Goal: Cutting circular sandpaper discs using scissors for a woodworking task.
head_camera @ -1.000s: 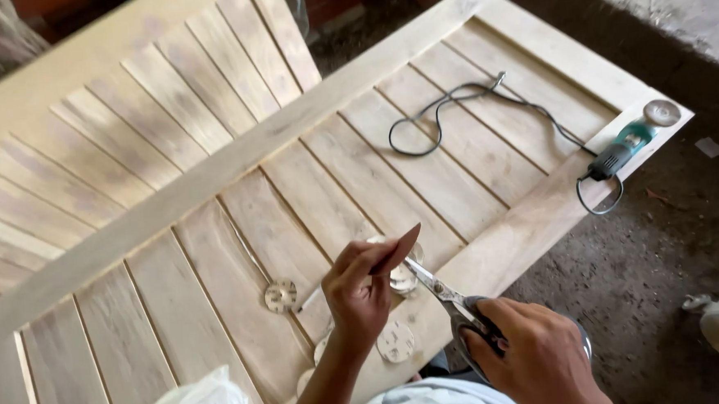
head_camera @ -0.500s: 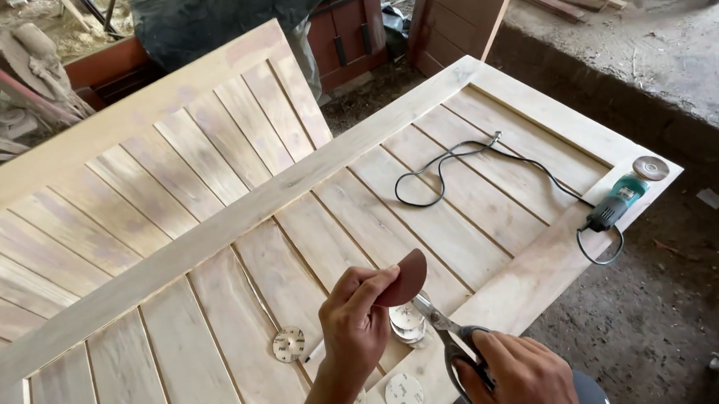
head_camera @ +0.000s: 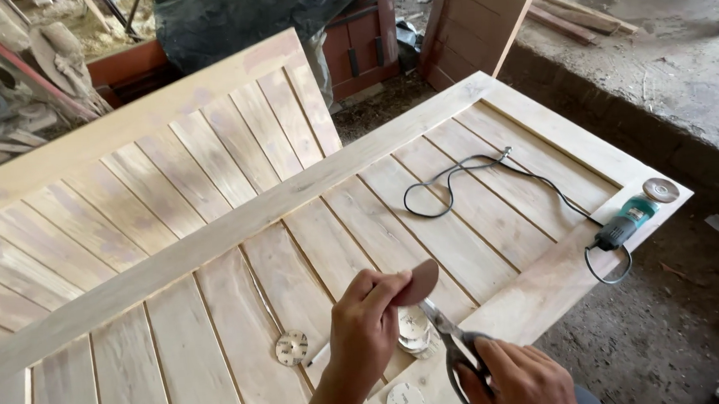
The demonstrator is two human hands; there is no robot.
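Head view, nearest first: right hand (head_camera: 520, 380) is wrapped round the handles of a pair of scissors (head_camera: 449, 341), fingers closed through and about the loops, blades pointed up-left toward the disc. Left hand (head_camera: 364, 325) holds a brown sanding disc (head_camera: 417, 282) pinched between thumb and fingertips, lifted above the wooden door panel (head_camera: 214, 234). Scissor tips are at the disc's lower edge; whether the blades already bite cannot be told.

For a clean cut, the disc is best kept flat and taut in the pinch and turned into the blades rather than the scissors steered round it. Fingertips should be kept back from the cut line. Short bites near the pivot likely suit stiff abrasive paper better.

Just below, more discs lie on the panel: a small stack (head_camera: 413, 329) under the hands, one perforated disc (head_camera: 292, 347) to the left, one white disc (head_camera: 405, 402) at the bottom edge.

Farther out, an angle grinder (head_camera: 635, 215) rests on the panel's right corner, its black cord (head_camera: 465, 184) looped across the slats. A second slatted panel (head_camera: 128, 165) lies behind. Beyond are a dark tarp (head_camera: 251, 19), a red cabinet (head_camera: 360, 50) and bare concrete floor (head_camera: 663, 55).
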